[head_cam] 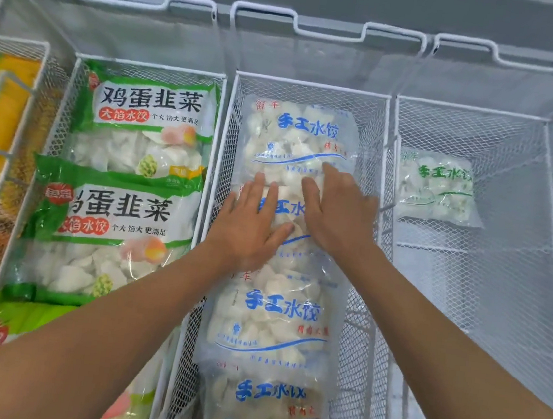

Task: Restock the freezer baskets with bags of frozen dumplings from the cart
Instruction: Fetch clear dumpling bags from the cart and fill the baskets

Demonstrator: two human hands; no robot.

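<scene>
Open room in right basket point(472, 109)

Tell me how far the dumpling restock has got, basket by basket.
Done: the left basket is packed with green bags. In hand: the middle basket holds a row of four blue-print bags, and the left hand and right hand press flat on the second bag, settling it. Left: the right basket holds only one green-print bag. The cart is out of view.

green bags point(148, 108): 鸡蛋韭菜 大馅水饺 | clear bags point(277, 312): 手工水饺
</scene>
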